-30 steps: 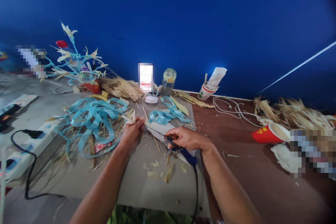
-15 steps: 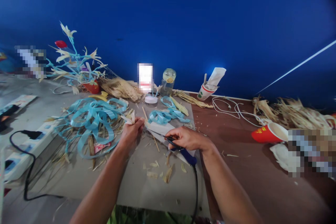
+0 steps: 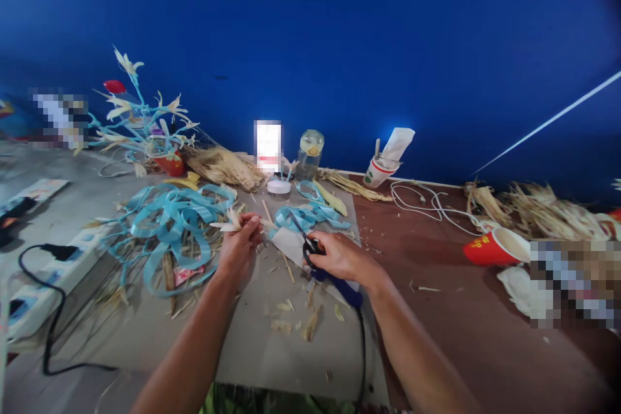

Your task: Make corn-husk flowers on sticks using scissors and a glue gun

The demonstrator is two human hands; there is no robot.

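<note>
My left hand (image 3: 239,247) is closed on a small pale husk flower (image 3: 228,222) with pointed petals, held just above the grey mat (image 3: 228,330). My right hand (image 3: 337,255) grips black-handled scissors (image 3: 305,238), blades shut and pointing up and to the left, a short way from the flower. Under my right wrist lies a blue-handled tool (image 3: 345,287) with a black cord running off the near table edge. Pale husk trimmings (image 3: 295,320) lie on the mat between my arms.
A tangle of light blue ribbon (image 3: 169,223) lies left, a smaller one (image 3: 310,212) behind the scissors. At the back stand a husk-flower arrangement in a red pot (image 3: 145,126), a jar (image 3: 310,152) and a paper cup (image 3: 381,168). A red cup (image 3: 497,247), white cable and dried husks lie right; a power strip (image 3: 43,272) sits left.
My right hand lifted the scissors away from the flower and swung the blades upward. My left hand turned the flower slightly to the left. The view shifted a little.
</note>
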